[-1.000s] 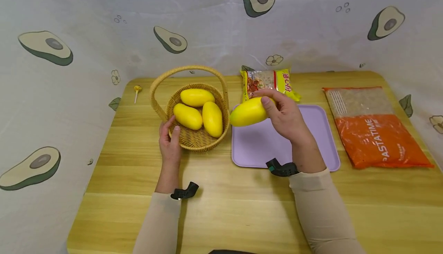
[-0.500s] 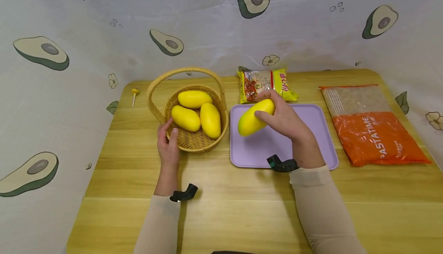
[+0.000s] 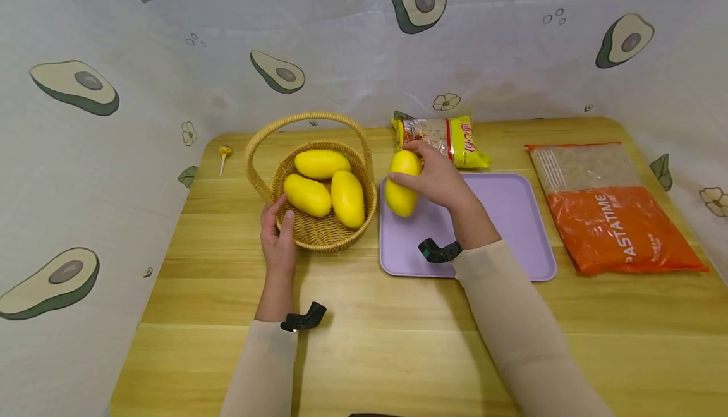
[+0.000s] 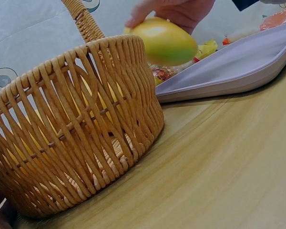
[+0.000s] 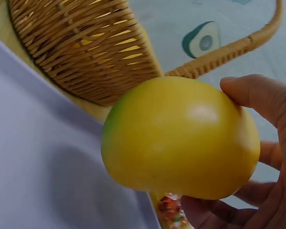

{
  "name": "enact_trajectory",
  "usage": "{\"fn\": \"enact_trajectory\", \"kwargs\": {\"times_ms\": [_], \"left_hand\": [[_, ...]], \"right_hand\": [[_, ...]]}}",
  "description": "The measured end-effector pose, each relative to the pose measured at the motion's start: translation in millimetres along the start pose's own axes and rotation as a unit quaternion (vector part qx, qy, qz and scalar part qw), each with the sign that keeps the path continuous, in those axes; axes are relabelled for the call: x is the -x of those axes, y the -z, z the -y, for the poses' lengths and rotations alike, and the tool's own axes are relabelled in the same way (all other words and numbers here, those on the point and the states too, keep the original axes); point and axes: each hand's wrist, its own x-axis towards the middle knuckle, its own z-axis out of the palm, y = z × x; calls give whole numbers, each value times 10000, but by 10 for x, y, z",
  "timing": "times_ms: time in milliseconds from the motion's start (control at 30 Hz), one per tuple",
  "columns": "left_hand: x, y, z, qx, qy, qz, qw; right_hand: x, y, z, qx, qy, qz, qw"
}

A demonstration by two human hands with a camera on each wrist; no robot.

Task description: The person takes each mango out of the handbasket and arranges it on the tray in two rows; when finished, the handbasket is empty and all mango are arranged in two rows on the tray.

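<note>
right hand (image 3: 436,180) has one mango (image 5: 176,138) pinched between my thumb and fingers, up over the tray's (image 3: 500,215) left edge beside the basket (image 3: 324,239). looks slick, so a wide, even pinch and a low, gentle release suit it, while my left hand (image 3: 277,240) rests loosely against the basket's side. three more mangoes (image 3: 348,199) lie in the basket.
</note>
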Motion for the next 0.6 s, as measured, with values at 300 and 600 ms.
{"fn": "enact_trajectory", "kwargs": {"times_ms": [300, 600], "left_hand": [[-2, -12, -4, 11, -92, -8, 10000], [1, -13, -6, 51, -42, -4, 10000]], "right_hand": [[-196, -120, -9, 369, 52, -64, 9993], [-250, -228, -36, 791, 142, -207, 9966]]}}
